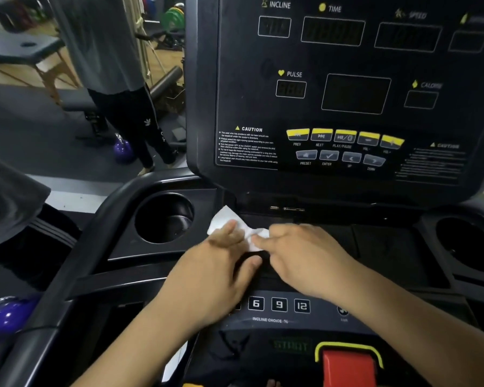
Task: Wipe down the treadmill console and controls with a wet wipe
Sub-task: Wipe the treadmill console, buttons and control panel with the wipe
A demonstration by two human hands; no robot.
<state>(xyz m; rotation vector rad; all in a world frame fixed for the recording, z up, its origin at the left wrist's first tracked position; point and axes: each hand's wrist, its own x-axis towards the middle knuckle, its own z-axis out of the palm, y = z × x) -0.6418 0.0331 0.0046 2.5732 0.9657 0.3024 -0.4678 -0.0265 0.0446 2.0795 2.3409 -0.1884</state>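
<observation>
A white wet wipe (226,219) lies crumpled on the black tray below the treadmill console (347,88). My left hand (224,263) rests on the wipe's left part with fingers stretched over it. My right hand (299,247) pinches the wipe's right end between its fingertips. Both hands meet over the tray's middle. Yellow and grey control buttons (344,143) sit on the upright panel above. Number keys 6, 9, 12 (279,304) show on the lower control strip beneath my wrists.
Round cup holders sit at left (164,217) and right (470,244) of the tray. A red stop key (347,364) is at the bottom. A person (118,79) stands beyond the left handrail, near purple kettlebells (122,149).
</observation>
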